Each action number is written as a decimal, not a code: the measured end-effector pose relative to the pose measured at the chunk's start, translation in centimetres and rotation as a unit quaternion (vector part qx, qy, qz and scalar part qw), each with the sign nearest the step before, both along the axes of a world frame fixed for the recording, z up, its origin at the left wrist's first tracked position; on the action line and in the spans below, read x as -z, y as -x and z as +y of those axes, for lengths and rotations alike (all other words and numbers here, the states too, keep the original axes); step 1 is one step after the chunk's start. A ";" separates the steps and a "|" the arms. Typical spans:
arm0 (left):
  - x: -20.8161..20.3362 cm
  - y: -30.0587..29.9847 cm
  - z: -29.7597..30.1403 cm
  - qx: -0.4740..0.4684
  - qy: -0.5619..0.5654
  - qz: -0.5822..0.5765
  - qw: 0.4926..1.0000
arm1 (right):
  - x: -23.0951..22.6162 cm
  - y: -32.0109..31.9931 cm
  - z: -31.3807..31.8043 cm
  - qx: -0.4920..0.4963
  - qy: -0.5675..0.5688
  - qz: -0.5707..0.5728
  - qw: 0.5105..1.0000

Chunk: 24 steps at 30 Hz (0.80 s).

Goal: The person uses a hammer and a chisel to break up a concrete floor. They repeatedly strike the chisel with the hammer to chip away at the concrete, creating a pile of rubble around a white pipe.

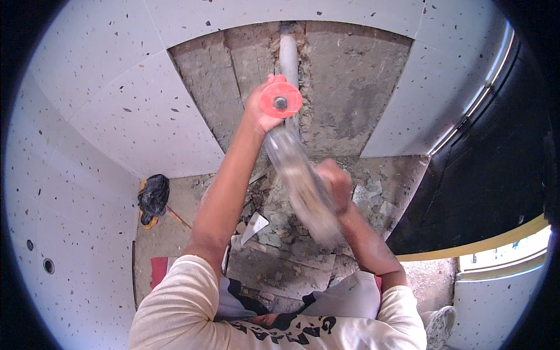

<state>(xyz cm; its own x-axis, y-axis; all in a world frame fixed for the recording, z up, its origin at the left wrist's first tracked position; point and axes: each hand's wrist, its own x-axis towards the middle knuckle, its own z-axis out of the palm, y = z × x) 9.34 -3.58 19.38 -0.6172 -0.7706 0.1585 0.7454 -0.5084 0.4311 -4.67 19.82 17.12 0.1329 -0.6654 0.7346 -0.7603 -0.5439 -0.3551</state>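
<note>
My left hand (pixel 256 109) is stretched ahead and closed round a chisel with a round red hand guard (pixel 290 93). The metal striking end (pixel 280 103) of this chisel faces up; its blade is hidden below. A grey-white pipe (pixel 288 55) runs up the bare wall section just beyond it. My right hand (pixel 335 182), smeared by motion, is closed on what looks like a hammer (pixel 300 184). The hammer's long blur slants from near the chisel down toward my right knee, apart from the guard.
Speckled white tiles (pixel 105 105) surround the exposed rough wall (pixel 356 81). Broken rubble (pixel 271 224) and a white tile shard (pixel 255 226) lie on the floor below my hands. At left sits a black plastic bag (pixel 154 193); a black panel (pixel 478 169) stands at right.
</note>
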 end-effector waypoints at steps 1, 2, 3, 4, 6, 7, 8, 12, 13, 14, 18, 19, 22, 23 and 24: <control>0.4 -0.2 -0.5 0.014 0.020 0.002 1.000 | 0.5 0.2 -0.9 0.019 -0.016 0.032 0.999; 0.5 0.1 -0.1 0.005 0.011 -0.021 1.000 | 0.5 0.0 -2.1 0.066 -0.035 0.015 0.997; 0.6 0.3 0.2 -0.003 0.004 -0.045 0.999 | 0.5 0.0 -2.5 0.113 -0.054 -0.002 0.992; 0.1 -0.3 0.3 -0.020 0.001 -0.074 0.997 | -0.2 -0.5 -1.9 0.099 -0.053 -0.009 0.994; -0.8 -0.6 1.1 -0.030 -0.007 -0.082 0.996 | -1.2 -1.0 -0.6 0.067 -0.022 -0.063 0.996; -1.0 -0.7 1.7 -0.034 -0.015 -0.083 0.996 | -1.3 -1.1 0.0 0.052 -0.010 -0.086 0.995; -1.4 -0.8 2.4 -0.034 -0.006 -0.089 0.995 | -1.1 -1.2 0.4 0.014 0.032 -0.094 0.995; -1.2 -0.5 1.4 0.007 -0.060 -0.015 0.998 | 0.1 -0.6 0.8 -0.054 0.134 -0.016 0.989; -1.6 -0.4 1.5 -0.011 -0.052 -0.031 0.998 | 1.4 -0.3 -0.3 -0.004 0.114 0.025 0.993; -1.7 -0.1 1.7 -0.027 -0.045 -0.046 0.998 | 1.8 -0.2 -1.1 0.046 0.095 0.070 0.992; -1.2 -1.4 0.6 -0.033 0.007 -0.162 0.986 | -1.6 -1.6 -1.2 0.100 -0.148 -0.019 0.984; -1.2 -1.6 0.4 0.004 0.016 -0.146 0.989 | -2.3 -1.6 -0.3 0.091 -0.168 -0.057 0.980; -1.6 -2.2 0.1 0.061 0.045 -0.128 0.989 | -2.5 -1.0 1.5 0.088 -0.184 -0.133 0.970; -1.7 -4.1 -1.0 0.093 0.072 -0.176 0.977 | -2.1 -0.9 2.1 0.091 -0.160 -0.134 0.974; -1.8 -7.0 -2.9 0.125 0.098 -0.224 0.962 | -1.9 -0.7 2.7 0.095 -0.135 -0.135 0.977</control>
